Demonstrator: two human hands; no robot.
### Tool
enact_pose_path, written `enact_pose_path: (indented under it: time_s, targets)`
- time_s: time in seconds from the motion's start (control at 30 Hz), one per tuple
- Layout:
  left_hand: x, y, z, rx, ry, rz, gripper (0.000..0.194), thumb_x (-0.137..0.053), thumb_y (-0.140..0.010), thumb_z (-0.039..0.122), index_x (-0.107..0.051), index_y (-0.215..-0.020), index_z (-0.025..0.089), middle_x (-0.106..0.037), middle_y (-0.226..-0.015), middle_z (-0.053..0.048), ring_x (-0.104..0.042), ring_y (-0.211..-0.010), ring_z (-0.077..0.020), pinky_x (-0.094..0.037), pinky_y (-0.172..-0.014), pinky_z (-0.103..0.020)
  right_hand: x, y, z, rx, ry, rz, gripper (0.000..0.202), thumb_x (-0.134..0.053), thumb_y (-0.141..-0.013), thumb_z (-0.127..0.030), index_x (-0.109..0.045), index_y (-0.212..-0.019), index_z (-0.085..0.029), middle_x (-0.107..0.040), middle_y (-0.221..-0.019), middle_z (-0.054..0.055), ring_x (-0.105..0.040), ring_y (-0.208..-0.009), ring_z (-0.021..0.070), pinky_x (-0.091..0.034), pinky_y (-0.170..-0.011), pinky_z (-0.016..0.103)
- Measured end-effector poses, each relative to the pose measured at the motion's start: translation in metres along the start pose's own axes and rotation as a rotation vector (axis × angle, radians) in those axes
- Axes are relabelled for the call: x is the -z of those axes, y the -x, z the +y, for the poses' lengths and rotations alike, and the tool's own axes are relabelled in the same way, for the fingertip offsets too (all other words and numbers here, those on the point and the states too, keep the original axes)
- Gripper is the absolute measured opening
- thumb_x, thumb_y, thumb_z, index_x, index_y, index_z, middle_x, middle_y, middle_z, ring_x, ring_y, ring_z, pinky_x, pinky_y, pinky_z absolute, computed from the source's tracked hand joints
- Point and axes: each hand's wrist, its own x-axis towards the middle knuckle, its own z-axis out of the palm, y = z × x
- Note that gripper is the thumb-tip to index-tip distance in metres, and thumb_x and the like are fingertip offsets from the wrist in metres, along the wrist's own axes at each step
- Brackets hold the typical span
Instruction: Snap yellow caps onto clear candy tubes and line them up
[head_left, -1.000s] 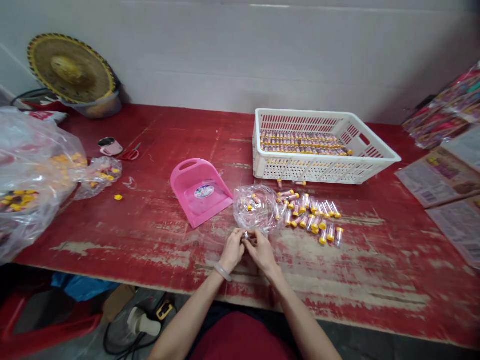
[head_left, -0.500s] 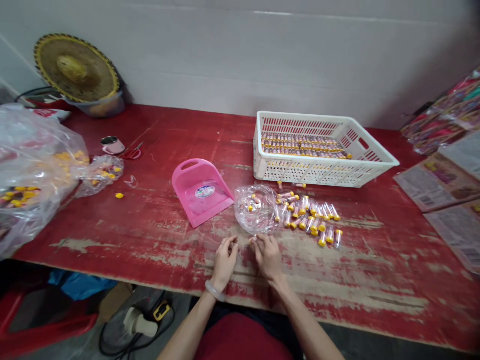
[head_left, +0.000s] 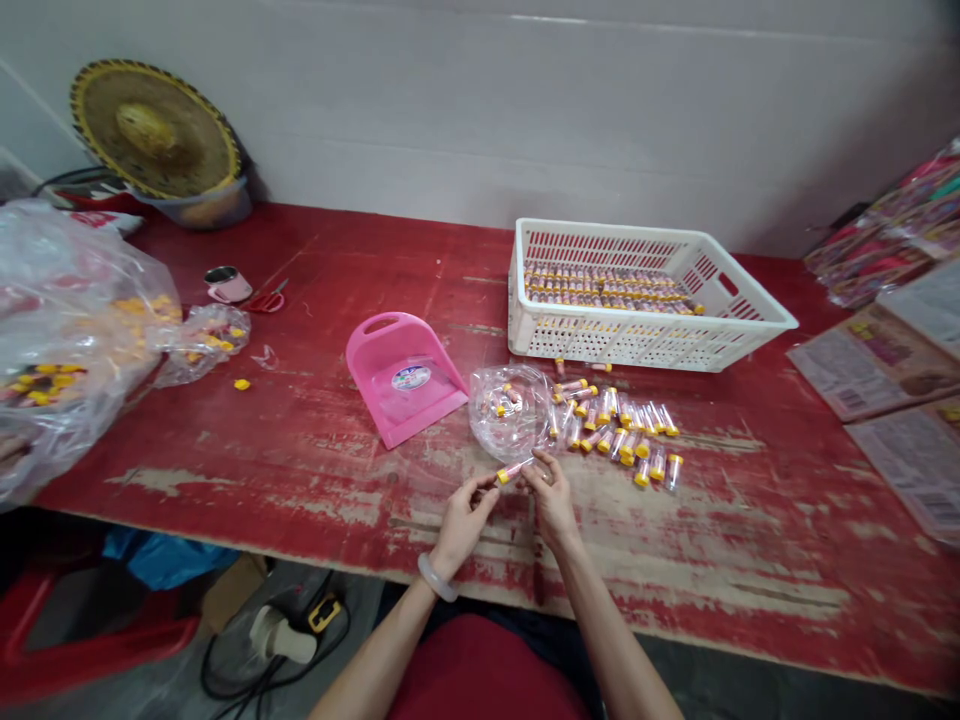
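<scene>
Landmark: pink dustpan (head_left: 409, 385), flat on worn red tabletop (head_left: 300, 440). To right of dustpan's front lip and nearer the body: small clear tube (head_left: 514, 470) with yellow cap, held slightly tilted, cap end toward the left. Right hand (head_left: 553, 505): thumb and fingertips pinched closely on the clear end of the tube. Left hand (head_left: 461, 522): fingers curled, thumb and forefinger nearly together, just beside the yellow cap; contact or grip there, cannot tell.

Immediately right of dustpan: crumpled clear plastic (head_left: 499, 440) around a few small pink-and-yellow pieces. Farther right of dustpan: loose group of yellow-capped tubes (head_left: 658, 462), mostly lying, some touching. Behind and right of dustpan: white crate (head_left: 637, 341), partly filled with rows of similar tubes. Left of dustpan: single yellow piece (head_left: 241, 384); farther left, small plastic bag (head_left: 214, 342) with yellow pieces. Behind and left of dustpan: red-handled scissors (head_left: 271, 301), pink mug (head_left: 231, 289).
</scene>
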Motion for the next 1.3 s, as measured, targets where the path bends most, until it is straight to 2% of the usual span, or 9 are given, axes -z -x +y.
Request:
enact_pose_path:
  time_s: [0.13,0.2,0.3,0.37,0.47,0.8,1.0,1.1,1.3]
  targets:
    - [-0.001,0.001,0.005,0.001,0.007,0.006,0.031,-0.057,-0.085,0.038,-0.066,-0.107,0.018,-0.07,-0.099,-0.005,-0.063,-0.085,-0.0172,-0.05,-0.078,-0.029,-0.005,0.009,-0.006,0.062,0.13,-0.056,0.051,-0.074,-0.071,-0.044,-0.06,-0.113,-0.019,-0.066,-0.08,0.001,-0.06,-0.066,0.0151,-0.045,-0.059,0.027]
    - [0.001,0.0,0.003,0.005,-0.008,0.018,0.029,-0.057,-0.085,0.037,-0.066,-0.106,0.018,-0.07,-0.1,-0.005,-0.064,-0.088,-0.018,-0.05,-0.08,-0.03,-0.007,0.014,-0.008,0.22,0.328,-0.039,0.046,-0.067,-0.08,-0.043,-0.058,-0.119,-0.019,-0.068,-0.09,0.005,-0.061,-0.077,0.0187,-0.048,-0.069,0.032]
    - [0.006,-0.003,-0.002,0.006,-0.02,0.067,0.029,-0.057,-0.084,0.036,-0.066,-0.104,0.018,-0.07,-0.104,-0.007,-0.064,-0.095,-0.0196,-0.048,-0.087,-0.033,-0.01,0.018,-0.003,0.571,0.75,-0.01,0.035,-0.056,-0.089,-0.035,-0.058,-0.121,-0.02,-0.067,-0.101,0.009,-0.058,-0.093,0.0226,-0.045,-0.085,0.039]
    - [0.008,-0.004,-0.005,0.01,-0.019,0.1,0.029,-0.057,-0.084,0.037,-0.066,-0.103,0.017,-0.07,-0.104,-0.008,-0.064,-0.096,-0.0203,-0.048,-0.089,-0.034,-0.011,0.017,0.006,0.743,0.994,-0.032,0.03,-0.05,-0.092,-0.029,-0.061,-0.118,-0.019,-0.067,-0.102,0.01,-0.055,-0.094,0.0242,-0.043,-0.086,0.041]
    - [0.012,-0.004,-0.009,0.011,-0.019,0.121,0.029,-0.057,-0.083,0.037,-0.066,-0.103,0.017,-0.07,-0.105,-0.009,-0.064,-0.096,-0.0206,-0.049,-0.089,-0.034,-0.01,0.014,0.023,0.849,1.185,-0.06,0.031,-0.043,-0.094,-0.022,-0.059,-0.121,-0.017,-0.068,-0.099,0.011,-0.055,-0.09,0.0244,-0.043,-0.08,0.039]
    - [0.014,-0.005,-0.013,0.004,-0.023,0.129,0.03,-0.055,-0.085,0.038,-0.067,-0.102,0.017,-0.07,-0.104,-0.009,-0.064,-0.096,-0.021,-0.048,-0.09,-0.036,-0.006,0.012,0.032,0.895,1.218,-0.038,0.036,-0.044,-0.091,-0.018,-0.049,-0.127,-0.016,-0.064,-0.11,0.012,-0.055,-0.096,0.025,-0.04,-0.083,0.04]
    - [0.013,-0.007,-0.016,0.012,0.008,0.135,0.03,-0.056,-0.084,0.039,-0.068,-0.1,0.017,-0.071,-0.102,-0.009,-0.065,-0.096,-0.0214,-0.049,-0.09,-0.036,-0.01,0.014,0.044,0.848,1.227,0.018,0.024,-0.043,-0.092,-0.019,-0.053,-0.114,-0.017,-0.065,-0.104,0.011,-0.056,-0.094,0.0256,-0.037,-0.084,0.042]
    - [0.014,-0.007,-0.018,0.005,0.016,0.127,0.03,-0.056,-0.083,0.038,-0.068,-0.101,0.016,-0.071,-0.102,-0.009,-0.065,-0.096,-0.0214,-0.05,-0.09,-0.036,-0.011,0.016,0.051,0.861,1.202,0.021,0.024,-0.045,-0.093,-0.021,-0.052,-0.116,-0.018,-0.064,-0.111,0.011,-0.055,-0.1,0.0258,-0.035,-0.087,0.042]
    - [0.019,-0.01,-0.02,0.003,0.008,0.144,0.032,-0.057,-0.082,0.041,-0.068,-0.099,0.016,-0.072,-0.099,-0.01,-0.065,-0.093,-0.022,-0.051,-0.087,-0.036,-0.005,0.017,0.043,0.802,1.238,0.026,0.033,-0.042,-0.094,-0.019,-0.051,-0.125,-0.022,-0.067,-0.111,0.009,-0.054,-0.097,0.0251,-0.034,-0.086,0.041]
